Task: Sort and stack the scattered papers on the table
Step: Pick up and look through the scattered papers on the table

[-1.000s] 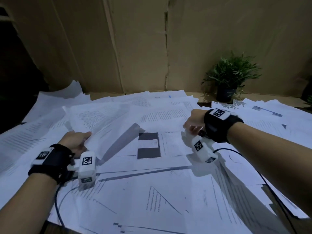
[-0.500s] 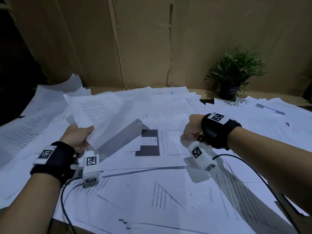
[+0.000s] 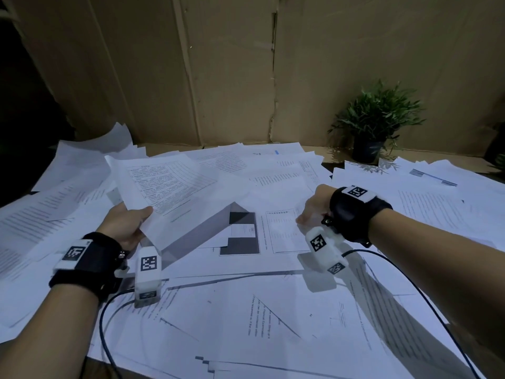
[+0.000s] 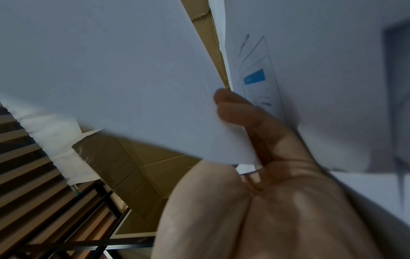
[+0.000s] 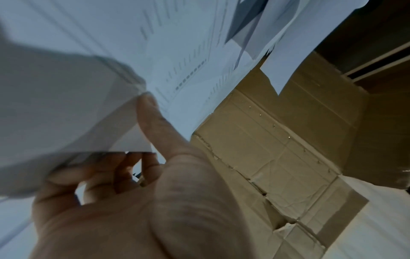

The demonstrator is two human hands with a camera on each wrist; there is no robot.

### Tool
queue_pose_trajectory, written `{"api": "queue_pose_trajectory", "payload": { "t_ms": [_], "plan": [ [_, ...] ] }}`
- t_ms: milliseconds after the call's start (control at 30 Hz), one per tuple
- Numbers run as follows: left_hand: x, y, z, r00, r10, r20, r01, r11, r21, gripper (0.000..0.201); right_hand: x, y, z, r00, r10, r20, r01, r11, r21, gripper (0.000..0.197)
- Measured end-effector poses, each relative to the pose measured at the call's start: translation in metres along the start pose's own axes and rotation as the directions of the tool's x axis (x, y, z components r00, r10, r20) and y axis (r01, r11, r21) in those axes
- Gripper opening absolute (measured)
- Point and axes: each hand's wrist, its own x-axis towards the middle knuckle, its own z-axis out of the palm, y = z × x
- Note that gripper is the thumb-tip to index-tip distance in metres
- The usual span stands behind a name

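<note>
Papers (image 3: pixel 246 310): light, floppy, slick against each other.
Left hand (image 3: pixel 124 228) pinches a lifted sheet (image 3: pixel 169 192) by its near edge; right hand (image 3: pixel 314 209) pinches another sheet's corner (image 5: pixel 124 122).

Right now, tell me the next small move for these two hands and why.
Probably lift the right hand so its sheet comes free. That hand is pinching a curled-up edge, while the left hand holds a printed page raised off the pile, so the two could then be joined.
</note>
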Motion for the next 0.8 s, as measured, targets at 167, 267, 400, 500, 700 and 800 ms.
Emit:
{"api": "queue_pose_trajectory", "payload": {
  "t_ms": [167,267,400,500,700,800],
  "plan": [
    [0.001,-0.001,-0.001,1.0,0.001,0.023,-0.001,1.0,-0.006,0.04,0.003,0.016,0.0,0.948,-0.075,-0.308,0.094,0.995,0.046,0.008],
    [0.002,-0.002,-0.001,1.0,0.001,0.027,-0.001,1.0,-0.004,0.04,0.005,0.024,0.004,0.921,-0.155,-0.356,0.167,0.986,0.001,0.024],
    [0.003,-0.003,-0.001,1.0,0.003,0.024,-0.003,1.0,-0.009,0.04,0.008,0.022,0.013,0.934,-0.258,-0.246,0.228,0.963,-0.144,0.043],
    [0.002,-0.003,0.0,1.0,0.012,0.026,-0.012,1.0,-0.01,0.041,0.009,0.009,0.011,0.937,-0.321,-0.136,0.282,0.928,-0.241,0.061],
    [0.003,-0.002,-0.001,0.999,0.011,0.038,-0.011,1.0,0.007,0.04,0.022,-0.012,-0.013,0.961,-0.243,0.132,0.276,0.878,-0.392,0.067],
    [0.005,-0.002,-0.003,0.999,0.001,0.045,-0.001,1.0,0.0,0.04,0.024,-0.014,-0.015,0.96,-0.236,0.15,0.277,0.873,-0.401,0.063]
  ]
}}
